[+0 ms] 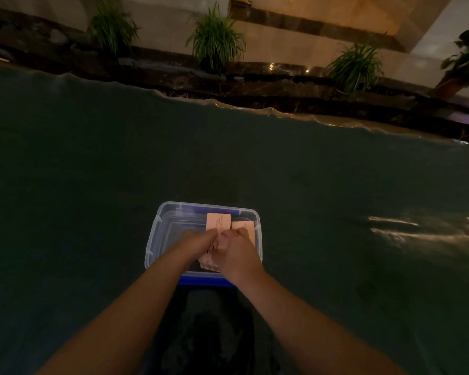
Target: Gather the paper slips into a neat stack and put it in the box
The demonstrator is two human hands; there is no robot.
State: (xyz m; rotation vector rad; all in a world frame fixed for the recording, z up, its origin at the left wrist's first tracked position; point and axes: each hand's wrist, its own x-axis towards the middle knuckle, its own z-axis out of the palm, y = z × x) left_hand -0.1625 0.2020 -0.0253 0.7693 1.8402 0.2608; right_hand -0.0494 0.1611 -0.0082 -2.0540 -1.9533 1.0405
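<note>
A clear plastic box [157, 231] with blue clips stands on the dark green surface just in front of me. Pink paper slips [218, 222] with printed text stick up inside it, and a second pink slip [245, 226] lies to their right. Both hands are down inside the box. My left hand [195, 243] pinches the slips from the left side. My right hand [237, 249] grips them from the right, thumb against the paper. The lower ends of the slips [207, 262] show between my wrists; the rest is hidden under my hands.
The dark green covering [92, 171] spreads wide on all sides, its far edge wrinkled. Beyond it runs a dark stone ledge with potted grassy plants [217, 39]. A dark bundle [209, 334] lies between my forearms, near the box's front.
</note>
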